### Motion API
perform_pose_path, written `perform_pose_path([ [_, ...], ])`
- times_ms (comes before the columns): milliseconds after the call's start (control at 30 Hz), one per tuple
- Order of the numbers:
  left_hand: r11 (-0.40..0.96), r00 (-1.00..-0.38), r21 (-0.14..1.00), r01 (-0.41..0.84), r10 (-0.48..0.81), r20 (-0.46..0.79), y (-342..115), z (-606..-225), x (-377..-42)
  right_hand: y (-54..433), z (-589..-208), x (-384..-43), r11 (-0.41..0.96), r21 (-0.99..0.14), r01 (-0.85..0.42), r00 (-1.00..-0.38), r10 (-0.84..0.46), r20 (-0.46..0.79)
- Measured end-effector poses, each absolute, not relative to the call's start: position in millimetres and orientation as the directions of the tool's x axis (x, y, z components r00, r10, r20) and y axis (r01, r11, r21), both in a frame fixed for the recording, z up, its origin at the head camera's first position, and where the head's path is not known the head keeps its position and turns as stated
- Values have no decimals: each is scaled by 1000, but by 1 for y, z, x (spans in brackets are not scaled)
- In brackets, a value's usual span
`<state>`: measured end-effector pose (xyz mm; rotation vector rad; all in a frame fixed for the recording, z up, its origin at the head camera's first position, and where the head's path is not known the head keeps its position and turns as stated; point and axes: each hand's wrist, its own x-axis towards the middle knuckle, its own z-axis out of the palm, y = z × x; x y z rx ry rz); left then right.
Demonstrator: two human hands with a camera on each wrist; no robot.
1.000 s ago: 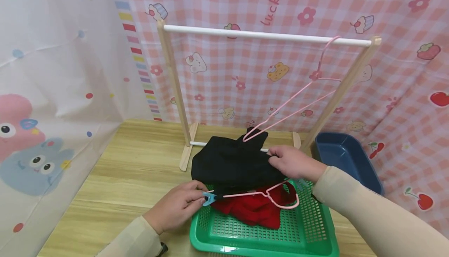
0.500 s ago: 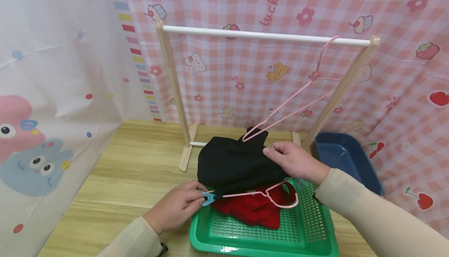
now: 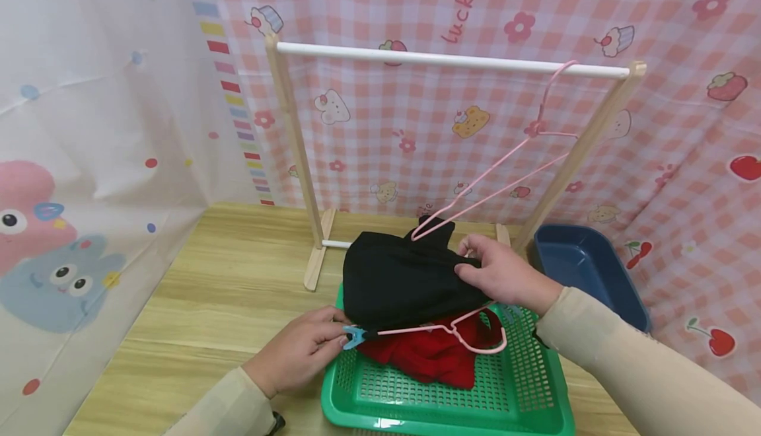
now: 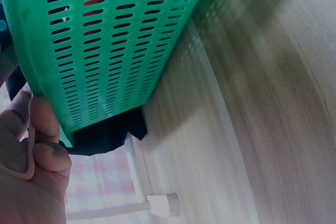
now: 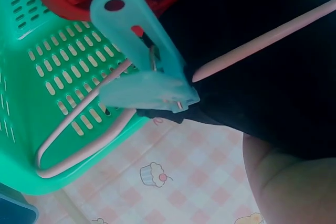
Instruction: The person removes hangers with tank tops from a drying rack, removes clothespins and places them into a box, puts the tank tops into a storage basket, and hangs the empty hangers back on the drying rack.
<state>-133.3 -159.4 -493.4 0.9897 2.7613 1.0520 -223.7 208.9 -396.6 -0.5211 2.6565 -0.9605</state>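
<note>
A black garment [image 3: 404, 281] lies across a pink hanger [image 3: 415, 330], over the back of a green basket [image 3: 452, 421]. My left hand [image 3: 300, 347] pinches the hanger's left end beside a light-blue clothespin [image 3: 355, 337]; in the left wrist view the bent pink end shows between finger and thumb. My right hand [image 3: 505, 276] pinches the garment's far right edge, thumb on top, the other fingers partly hidden. The right wrist view shows another light-blue clothespin [image 5: 123, 30] clipping black cloth at the hanger's other end. Red cloth [image 3: 428, 363] lies in the basket beneath the hanger.
Behind the basket stands a wooden rack with a white top bar [image 3: 440, 59]. A second pink hanger [image 3: 493, 168] hangs from its right side, its lower end touching or overlapping the black cloth. A dark blue tray [image 3: 585, 257] sits at right on the wooden table [image 3: 196, 297].
The garment's left edge has shifted right, uncovering the basket's back left corner. My right hand moved slightly, lifting off and regripping the far edge. My left hand stays in place.
</note>
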Motion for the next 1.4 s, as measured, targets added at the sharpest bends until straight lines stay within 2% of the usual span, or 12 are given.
perform_pose_path([
  [433,571,-800,609,550,570,187,-159,-493,-133,210,-399,-224,715,-661,-229,-862,-464,-203],
  [633,570,-797,601,559,570,200,-159,-494,-133,208,-398,-224,740,-614,-276,-884,-446,-140],
  [900,570,-797,602,560,569,202,-158,-493,-133,208,-398,-223,735,-619,-279,-910,-409,-75],
  [1400,553,-788,602,575,572,228,-158,-494,-133,207,-394,-219,581,-768,-271,-905,-425,-1],
])
